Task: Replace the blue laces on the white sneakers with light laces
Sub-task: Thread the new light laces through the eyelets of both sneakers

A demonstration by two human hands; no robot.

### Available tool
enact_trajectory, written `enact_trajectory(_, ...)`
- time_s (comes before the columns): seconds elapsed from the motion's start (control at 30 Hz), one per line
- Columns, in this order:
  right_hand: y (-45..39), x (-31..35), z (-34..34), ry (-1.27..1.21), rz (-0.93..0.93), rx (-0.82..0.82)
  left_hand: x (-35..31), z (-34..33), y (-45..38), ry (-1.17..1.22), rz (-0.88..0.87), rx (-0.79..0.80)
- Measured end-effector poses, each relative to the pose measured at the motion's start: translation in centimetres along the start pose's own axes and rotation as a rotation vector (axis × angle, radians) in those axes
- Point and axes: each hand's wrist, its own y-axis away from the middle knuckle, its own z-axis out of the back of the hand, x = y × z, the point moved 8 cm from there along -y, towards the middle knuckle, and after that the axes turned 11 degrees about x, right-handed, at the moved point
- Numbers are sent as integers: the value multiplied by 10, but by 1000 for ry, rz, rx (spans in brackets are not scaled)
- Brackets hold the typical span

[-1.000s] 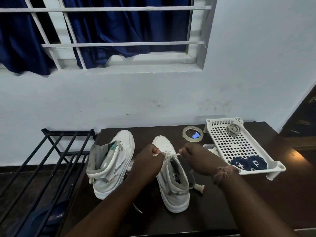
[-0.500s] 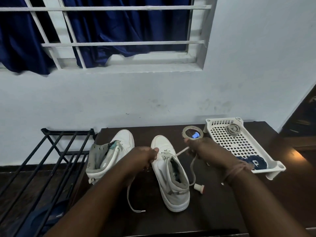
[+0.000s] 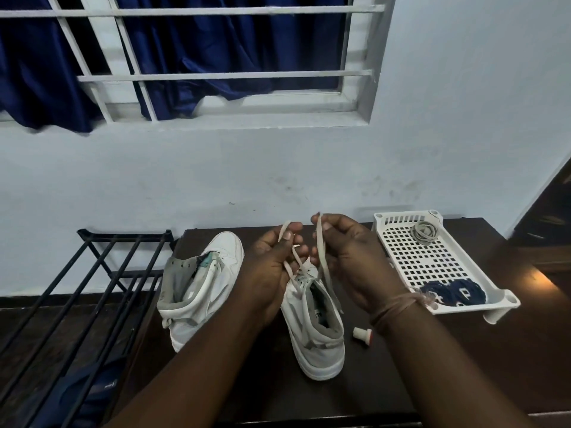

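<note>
Two white high-top sneakers stand on the dark table. The right sneaker carries a light lace threaded through its lower eyelets. My left hand pinches one end of that lace, raised above the shoe's toe. My right hand pinches the other end, which hangs down over the shoe's opening. The left sneaker has no lace in it and lies tilted to the left. Two rolled blue laces sit in the near corner of the white tray. A coiled light lace lies in its far corner.
A small white cap with a red rim lies on the table right of the laced sneaker. A black metal rack stands left of the table, with dark blue footwear under it. The wall and a barred window with blue curtains are behind.
Both hands have lifted from the shoe's sides and come together above its toe, pulling the two lace ends upward. The tape roll behind the shoe is now hidden by my hands.
</note>
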Motion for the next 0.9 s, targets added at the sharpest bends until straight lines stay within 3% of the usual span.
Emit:
enact_trajectory(0.2, 1, -16, -1, -316, -151, 6, 2, -8, 0, 47, -17, 7)
enact_trajectory(0.3, 1, -10, 10, -215, -119, -39, 1, -5, 2, 33, 4, -28)
enact_trajectory(0.4, 3, 4, 33, 81, -97, -148, 0, 8, 0, -19, -19, -57)
enact_trajectory(0.53, 11, 30, 72, 1116, -104, -352, -1, 20, -3, -91, -60, -86)
enact_trajectory(0.6, 10, 22, 66, 1325, -137, -224, 1, 23, -3, -126, -62, -87)
enact_trajectory(0.73, 9, -16, 27, 1376, -207, 290, 4, 28, -2, -226, -80, -111)
enact_trajectory(0.8, 9, -28, 24, 1370, -291, 340, 5, 26, -1, -234, -106, -104)
enact_trajectory(0.9, 12, -22, 31, 1246, -348, 260, 10, 25, 0, -201, -135, -99)
